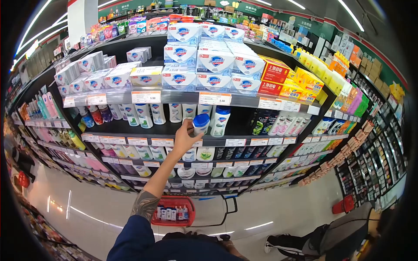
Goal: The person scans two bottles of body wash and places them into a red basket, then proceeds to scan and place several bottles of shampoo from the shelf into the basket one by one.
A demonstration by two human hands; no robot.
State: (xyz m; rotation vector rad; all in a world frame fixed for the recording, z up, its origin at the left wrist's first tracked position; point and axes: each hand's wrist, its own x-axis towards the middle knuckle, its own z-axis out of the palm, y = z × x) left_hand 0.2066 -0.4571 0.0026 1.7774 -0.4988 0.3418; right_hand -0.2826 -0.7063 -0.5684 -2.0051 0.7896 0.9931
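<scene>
White soap boxes (215, 61) sitting in big piles on top shelf (122, 98). Red boxes (274, 71) and yellow boxes (305, 82) resting to their right. Price tags (215, 98) lining shelf front. Long lights (351, 15) shining on ceiling, making bright streaks on shiny floor (104, 204). White post (82, 19) standing at back left. Person (339, 230) in dark pants showing at bottom right.

1. Bottle (200, 129), centre: smooth plastic; cap glossy.
2. Boxes (215, 61), 12 o'clock: smooth, paper-like.
3. Basket (172, 223), 7 o'clock: plastic.
4. Sleeve (133, 241), 7 o'clock: matt cloth.
5. Floor (102, 200), 8 o'clock: smooth, glossy.
</scene>
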